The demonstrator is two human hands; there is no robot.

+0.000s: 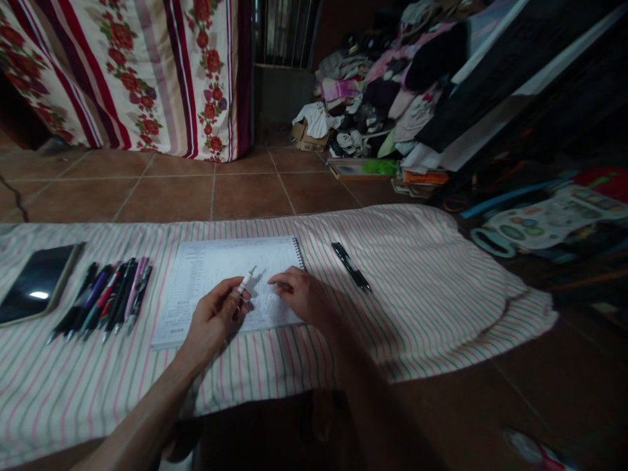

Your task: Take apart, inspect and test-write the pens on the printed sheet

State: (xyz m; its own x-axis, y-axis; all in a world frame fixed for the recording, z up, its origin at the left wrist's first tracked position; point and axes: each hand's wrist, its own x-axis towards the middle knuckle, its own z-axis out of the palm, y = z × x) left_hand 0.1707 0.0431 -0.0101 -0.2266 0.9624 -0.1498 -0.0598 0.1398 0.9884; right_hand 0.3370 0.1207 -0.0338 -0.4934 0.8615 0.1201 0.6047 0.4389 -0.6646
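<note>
In my left hand point(220, 311) is a white pen point(245, 281), pinched between thumb and fingers with its thin metal tip pointing up and away. My right hand point(301, 294) hovers at the right part of the notebook, index finger stretched toward the pen and the other fingers loosely bent; I see nothing in it. Under both hands lies a spiral notebook point(191, 281), its white page covered with faint print or writing and its coil on the right side. Two dark pens point(350, 266) lie close together to the right of the notebook.
A striped cloth point(432, 294) covers the low table. Several pens point(105, 297) lie in a row left of the notebook, beside a dark tablet or phone point(39, 282). Beyond are a tiled floor point(245, 190), a floral curtain point(167, 78) and a heap of clothes point(383, 91).
</note>
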